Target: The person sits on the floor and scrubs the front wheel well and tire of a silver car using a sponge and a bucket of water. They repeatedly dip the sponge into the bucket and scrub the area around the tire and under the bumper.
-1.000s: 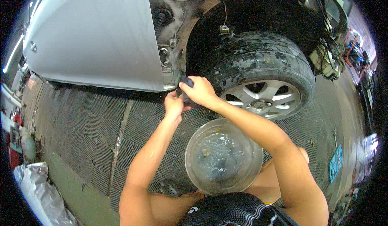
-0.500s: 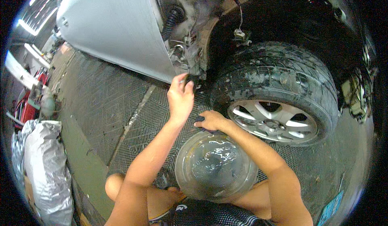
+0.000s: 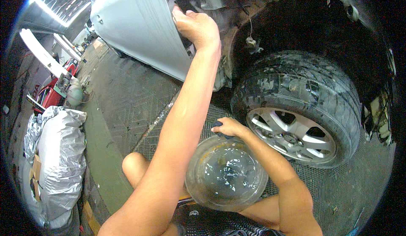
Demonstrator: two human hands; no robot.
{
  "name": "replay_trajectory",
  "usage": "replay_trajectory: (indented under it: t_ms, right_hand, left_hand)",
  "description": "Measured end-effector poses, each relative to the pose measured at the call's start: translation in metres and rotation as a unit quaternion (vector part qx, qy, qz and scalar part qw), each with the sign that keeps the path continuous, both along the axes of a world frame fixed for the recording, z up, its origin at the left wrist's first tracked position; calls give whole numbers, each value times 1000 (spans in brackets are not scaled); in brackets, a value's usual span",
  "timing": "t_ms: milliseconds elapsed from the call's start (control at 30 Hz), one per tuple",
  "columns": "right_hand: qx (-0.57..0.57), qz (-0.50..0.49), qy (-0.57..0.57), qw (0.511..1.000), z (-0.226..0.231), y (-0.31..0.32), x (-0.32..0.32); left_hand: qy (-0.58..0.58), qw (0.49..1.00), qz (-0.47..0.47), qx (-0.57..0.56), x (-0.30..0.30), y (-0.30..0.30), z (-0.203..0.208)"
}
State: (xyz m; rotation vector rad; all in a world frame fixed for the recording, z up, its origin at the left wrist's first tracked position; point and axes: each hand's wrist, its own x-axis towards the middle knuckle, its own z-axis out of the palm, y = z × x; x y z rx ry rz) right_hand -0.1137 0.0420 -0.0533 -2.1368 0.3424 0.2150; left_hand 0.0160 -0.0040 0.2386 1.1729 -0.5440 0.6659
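Note:
My left hand (image 3: 198, 28) is raised to the front edge of a pale silver-blue car door (image 3: 135, 29). Its fingers curl at that edge, and some fingertips are hidden behind the hand. Faint streaks run down the door's surface beside it. My right hand (image 3: 228, 127) closes around a small dark pad (image 3: 218, 128), whose exact kind I cannot make out. This hand is over the far rim of a round translucent basin (image 3: 193, 168). Rippling water (image 3: 230, 168) in the basin reflects the light. The basin stands between my legs.
A tyre on a silver wheel (image 3: 292, 139) sits close on the right under an exposed wheel arch, where a loose connector (image 3: 252, 42) dangles. Silver sheeting (image 3: 63, 151) covers something at the left. Ribbed matting (image 3: 127, 92) lies below the door.
My left hand has risen from the door's lower front corner to higher on its front edge. My right hand stays by the basin rim with the pad. The view has shifted somewhat.

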Motion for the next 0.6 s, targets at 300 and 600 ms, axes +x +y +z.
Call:
replay_trajectory:
  t_ms: [300, 600]
  right_hand:
    - [-39, 1, 1, 999, -11, 5, 3]
    - [-49, 5, -7, 999, -6, 6, -2]
  left_hand:
    - [-109, 971, 43, 207, -6, -12, -20]
    - [-75, 971, -55, 220, -3, 2, -7]
